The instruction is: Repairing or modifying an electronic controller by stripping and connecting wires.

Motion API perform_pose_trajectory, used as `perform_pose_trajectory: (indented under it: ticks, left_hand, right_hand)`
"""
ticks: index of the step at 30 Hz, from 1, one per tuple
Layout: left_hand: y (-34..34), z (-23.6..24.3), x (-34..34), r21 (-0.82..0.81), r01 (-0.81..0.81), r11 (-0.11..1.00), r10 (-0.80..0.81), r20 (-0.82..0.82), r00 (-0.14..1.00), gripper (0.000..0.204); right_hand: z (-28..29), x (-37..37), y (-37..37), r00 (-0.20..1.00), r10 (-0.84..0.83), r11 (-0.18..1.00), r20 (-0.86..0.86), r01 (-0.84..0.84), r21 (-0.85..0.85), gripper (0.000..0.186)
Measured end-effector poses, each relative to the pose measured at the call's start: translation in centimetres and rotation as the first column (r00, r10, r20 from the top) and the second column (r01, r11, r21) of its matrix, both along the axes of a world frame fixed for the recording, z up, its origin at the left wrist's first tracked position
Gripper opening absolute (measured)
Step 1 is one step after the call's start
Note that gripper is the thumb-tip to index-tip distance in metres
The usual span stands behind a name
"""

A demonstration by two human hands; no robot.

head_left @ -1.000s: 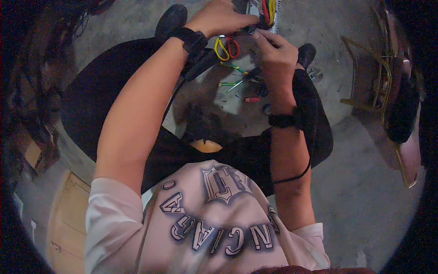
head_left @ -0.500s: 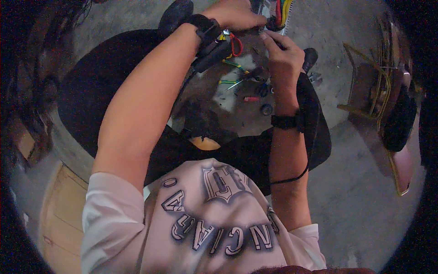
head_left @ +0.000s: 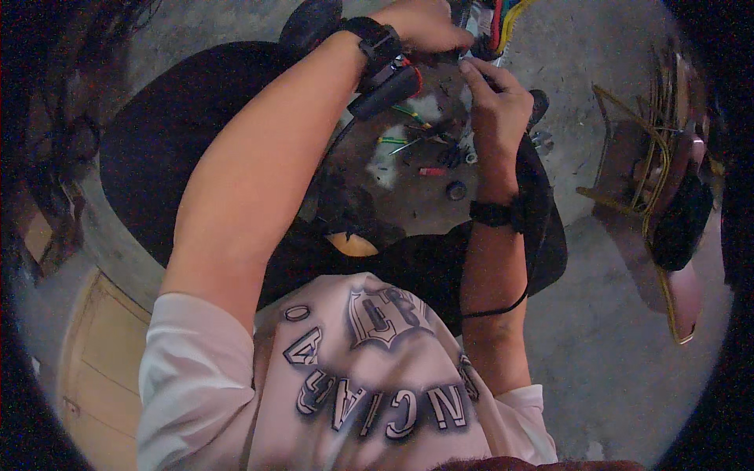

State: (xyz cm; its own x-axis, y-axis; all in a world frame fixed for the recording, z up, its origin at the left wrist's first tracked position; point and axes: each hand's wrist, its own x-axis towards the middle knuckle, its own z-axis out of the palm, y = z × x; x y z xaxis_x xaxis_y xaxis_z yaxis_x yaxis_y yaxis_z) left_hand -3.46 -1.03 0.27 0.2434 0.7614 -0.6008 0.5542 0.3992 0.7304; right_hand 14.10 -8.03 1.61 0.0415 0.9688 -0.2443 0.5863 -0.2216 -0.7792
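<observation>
At the top of the view my left hand [head_left: 430,28] is closed, its fingertips pressed together on something too small and dim to name. My right hand [head_left: 501,102] comes up from below with thumb and index finger pinched. Its fingertips almost meet the left ones, and what lies between them is hidden. Just past both hands are a bundle of red and yellow wires [head_left: 506,23] and part of a grey device, cut off by the upper edge. Under my left wrist shows a red-handled tool [head_left: 419,77], mostly covered.
On the floor between my legs lie green-handled pliers [head_left: 392,140], a red piece [head_left: 431,171] and a dark round roll or cap [head_left: 455,190]. A yellowish metal-framed chair [head_left: 656,165] stands at the right. A tan panel [head_left: 106,353] is at lower left.
Both hands have shifted slightly to the right. My left forearm now covers more of the red-handled tool. The pinched fingers have stayed together.
</observation>
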Motion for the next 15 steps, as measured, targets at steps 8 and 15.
perform_pose_trajectory:
  ticks: [8,15]
  left_hand:
    - [0.0,-3.9,-0.1,0.229,0.130,0.965,-0.125,-0.039,0.991,0.046]
    - [-0.8,-5.4,0.1,0.284,0.160,0.946,-0.147,-0.066,0.987,0.049]
  right_hand:
    - [-0.9,0.4,-0.1,0.999,0.026,0.999,0.037,-0.028,0.032,0.027]
    - [-1.4,0.2,-0.9,0.977,0.116,0.981,0.176,-0.141,0.135,0.023]
